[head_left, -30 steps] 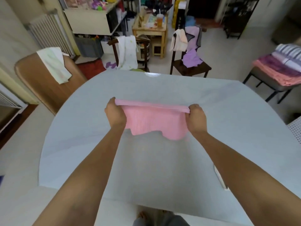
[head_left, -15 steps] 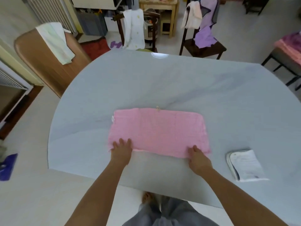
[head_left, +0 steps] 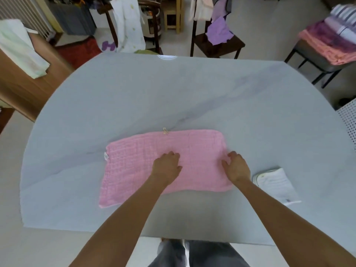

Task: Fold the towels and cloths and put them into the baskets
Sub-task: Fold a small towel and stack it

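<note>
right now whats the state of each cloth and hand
pink cloth: lying flat on the table, folded once
white cloth: folded, beside the pink one
left hand: resting on the pink cloth's middle
right hand: fingers curled at the cloth's right edge

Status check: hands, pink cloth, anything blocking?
Left hand mid-cloth, right hand at right edge. Pink cloth flat on table. Folded white cloth beside, clear.
</note>
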A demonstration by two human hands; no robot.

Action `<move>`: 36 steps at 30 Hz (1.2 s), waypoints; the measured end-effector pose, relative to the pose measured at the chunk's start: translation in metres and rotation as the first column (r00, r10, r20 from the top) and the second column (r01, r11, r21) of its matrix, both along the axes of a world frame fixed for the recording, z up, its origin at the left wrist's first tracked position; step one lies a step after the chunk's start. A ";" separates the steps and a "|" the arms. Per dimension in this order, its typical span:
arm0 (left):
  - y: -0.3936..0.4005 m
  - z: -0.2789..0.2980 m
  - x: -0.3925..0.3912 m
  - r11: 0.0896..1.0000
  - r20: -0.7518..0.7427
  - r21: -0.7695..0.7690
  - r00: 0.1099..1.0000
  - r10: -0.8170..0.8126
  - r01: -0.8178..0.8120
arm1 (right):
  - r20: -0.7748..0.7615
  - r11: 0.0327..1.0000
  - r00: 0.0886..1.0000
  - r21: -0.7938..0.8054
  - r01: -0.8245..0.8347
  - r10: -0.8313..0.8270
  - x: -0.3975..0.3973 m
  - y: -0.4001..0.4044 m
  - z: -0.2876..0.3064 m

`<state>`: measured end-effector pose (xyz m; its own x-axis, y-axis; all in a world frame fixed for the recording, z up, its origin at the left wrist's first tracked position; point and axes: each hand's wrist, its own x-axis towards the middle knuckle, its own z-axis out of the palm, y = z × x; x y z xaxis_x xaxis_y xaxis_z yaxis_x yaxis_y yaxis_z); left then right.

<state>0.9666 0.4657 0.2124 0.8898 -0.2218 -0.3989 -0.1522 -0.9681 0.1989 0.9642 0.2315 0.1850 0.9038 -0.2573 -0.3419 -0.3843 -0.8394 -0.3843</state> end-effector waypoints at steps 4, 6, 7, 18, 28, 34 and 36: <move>-0.069 -0.010 -0.003 0.983 0.025 -0.054 0.984 -0.177 0.178 | 0.039 0.998 0.999 0.067 -0.004 0.001 0.045 -0.018 -0.009; -0.101 -0.018 -0.009 0.938 0.043 0.031 0.937 -0.346 0.345 | 0.041 0.996 0.997 0.056 -0.070 0.068 0.073 -0.024 -0.014; -0.113 -0.023 -0.012 0.922 0.033 0.065 0.923 -0.384 0.382 | 0.041 0.993 0.993 0.049 -0.108 0.107 0.085 -0.025 -0.017; -0.166 -0.059 -0.020 0.900 -0.017 0.061 0.902 -0.431 0.431 | -0.032 0.928 0.932 0.119 -0.354 0.360 0.135 -0.042 -0.044; -0.206 -0.034 -0.012 0.937 -0.228 -0.341 0.960 -0.165 0.080 | -0.085 0.969 0.993 0.242 -0.057 0.079 0.117 -0.102 -0.039; -0.200 -0.005 0.001 0.799 -0.207 -0.577 0.977 0.056 -0.169 | -0.066 0.930 0.994 0.351 0.110 -0.092 0.114 -0.113 -0.013; -0.179 0.000 0.007 0.780 -0.152 -0.594 0.979 0.134 -0.198 | -0.019 0.897 0.989 0.419 0.139 -0.144 0.115 -0.097 -0.006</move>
